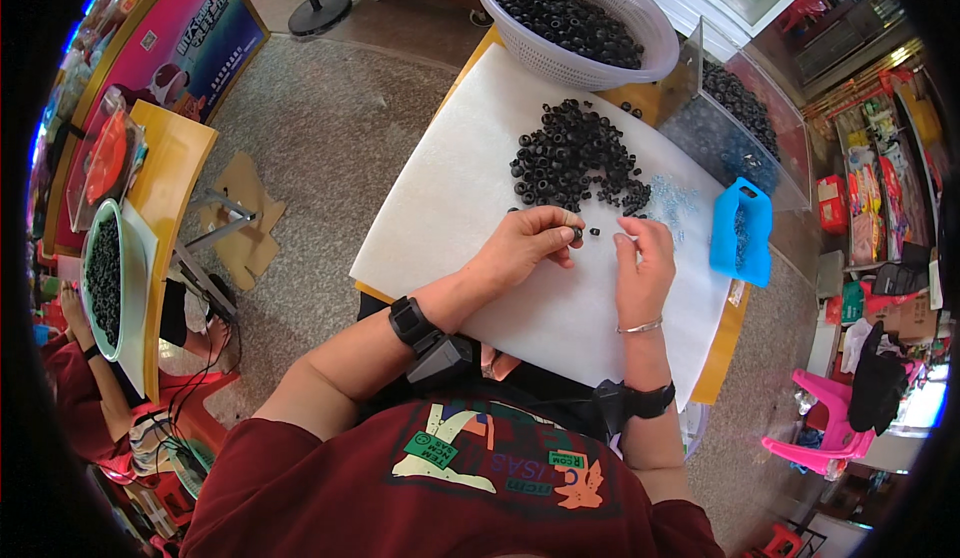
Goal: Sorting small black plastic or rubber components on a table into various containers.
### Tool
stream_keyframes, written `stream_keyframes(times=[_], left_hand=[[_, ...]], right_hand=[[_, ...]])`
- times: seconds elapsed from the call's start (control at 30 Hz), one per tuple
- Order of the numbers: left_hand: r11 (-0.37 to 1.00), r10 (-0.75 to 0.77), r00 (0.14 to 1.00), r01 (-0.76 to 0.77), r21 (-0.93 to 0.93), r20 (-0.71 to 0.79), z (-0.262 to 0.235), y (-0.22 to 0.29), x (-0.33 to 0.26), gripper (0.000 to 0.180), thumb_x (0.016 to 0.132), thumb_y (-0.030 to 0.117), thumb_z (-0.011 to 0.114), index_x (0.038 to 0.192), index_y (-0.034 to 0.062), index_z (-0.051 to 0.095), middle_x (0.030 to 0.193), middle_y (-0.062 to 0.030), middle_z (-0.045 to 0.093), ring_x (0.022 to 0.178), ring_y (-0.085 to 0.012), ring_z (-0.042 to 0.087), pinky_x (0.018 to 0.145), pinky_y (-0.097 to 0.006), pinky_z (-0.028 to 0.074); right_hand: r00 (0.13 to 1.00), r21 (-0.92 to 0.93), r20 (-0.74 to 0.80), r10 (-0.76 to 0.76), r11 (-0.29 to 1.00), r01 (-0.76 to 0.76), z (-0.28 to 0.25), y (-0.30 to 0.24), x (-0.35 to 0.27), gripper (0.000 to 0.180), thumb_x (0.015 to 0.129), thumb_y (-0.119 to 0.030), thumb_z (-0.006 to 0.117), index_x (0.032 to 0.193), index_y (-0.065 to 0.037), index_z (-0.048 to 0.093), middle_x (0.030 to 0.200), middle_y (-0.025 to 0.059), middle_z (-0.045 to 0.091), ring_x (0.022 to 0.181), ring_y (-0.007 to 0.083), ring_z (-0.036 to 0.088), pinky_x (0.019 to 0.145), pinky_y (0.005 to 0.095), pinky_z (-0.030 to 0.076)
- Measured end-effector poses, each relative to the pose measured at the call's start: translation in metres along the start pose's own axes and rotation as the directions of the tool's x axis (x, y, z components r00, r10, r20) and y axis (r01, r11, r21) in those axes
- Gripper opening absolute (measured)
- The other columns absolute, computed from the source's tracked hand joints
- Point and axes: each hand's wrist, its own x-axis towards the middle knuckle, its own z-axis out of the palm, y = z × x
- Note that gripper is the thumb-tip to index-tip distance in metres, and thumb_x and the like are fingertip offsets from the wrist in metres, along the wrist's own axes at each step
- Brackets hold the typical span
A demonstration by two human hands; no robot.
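My left hand (pixel 535 243) pinches a small black ring-shaped part (pixel 576 233) between thumb and fingertips, above a white foam sheet (pixel 430 228). Another small black part (pixel 595 232) lies on the sheet between my hands. To its right, my right hand (pixel 645 263) is closed, thumb and fingers curled together; whatever they hold is too small to make out. Just beyond both hands spreads a loose pile of black ring-shaped parts (pixel 565 153). Tiny clear bluish pieces (pixel 675 203) are scattered at the pile's right. A blue scoop-like tray (pixel 740 248) with small pieces inside sits at the sheet's right edge.
A white perforated basket (pixel 600 76) full of black parts stands at the far edge, beside a clear bin (pixel 735 148) with more. At left, another person's arm (pixel 105 388) is near a table (pixel 180 168) bearing a pale green basin (pixel 122 288). A pink stool (pixel 830 423) stands right.
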Motion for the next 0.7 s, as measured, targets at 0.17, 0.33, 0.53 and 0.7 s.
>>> stream_keyframes(times=[0.17,0.33,0.53,0.7], left_hand=[[1.0,0.019,0.999,-0.019,0.001,0.028,0.0,0.002,-0.002,0.023,0.092,0.011,0.056,0.111,-0.0006,0.059,0.094,-0.006,0.062,0.079,-0.0108,0.059,0.075,-0.025,0.052],[1.0,0.014,0.999,-0.013,-0.006,0.031,-0.002,0.002,0.0,0.023,0.091,0.011,0.056,0.111,-0.0003,0.059,0.094,-0.0055,0.062,0.08,-0.0107,0.059,0.075,-0.025,0.051],[0.999,0.029,0.999,-0.029,0.013,0.017,-0.001,0.002,-0.001,0.023,0.09,0.013,0.058,0.108,0.0001,0.06,0.093,-0.0034,0.061,0.077,-0.0102,0.059,0.072,-0.023,0.05],[0.999,0.019,0.999,-0.021,0.047,0.038,0.0,0.006,-0.003,0.02,0.09,0.014,0.058,0.105,0.001,0.061,0.091,-0.0022,0.062,0.076,-0.0097,0.058,0.072,-0.023,0.049]], right_hand=[[0.967,-0.234,0.148,-0.208,0.943,0.238,0.008,-0.001,0.004,0.019,0.074,-0.002,0.062,0.093,-0.007,0.065,0.091,0.008,0.057,0.09,0.0266,0.054,0.082,0.0374,0.041],[0.992,0.073,0.129,0.007,0.997,-0.016,0.012,0.005,0.0,0.018,0.077,-0.001,0.063,0.095,-0.003,0.064,0.088,0.0087,0.06,0.082,0.0244,0.058,0.075,0.0339,0.046],[0.978,0.274,0.198,0.073,0.953,-0.126,-0.002,-0.036,-0.002,0.012,0.082,0.0,0.058,0.094,-0.001,0.062,0.087,0.0081,0.063,0.074,0.0144,0.06,0.068,0.0259,0.048],[0.979,0.257,0.204,0.02,0.964,-0.074,0.0,-0.029,-0.004,0.017,0.081,0.002,0.058,0.097,-0.001,0.063,0.086,0.0092,0.062,0.073,0.0176,0.061,0.067,0.0272,0.049]])
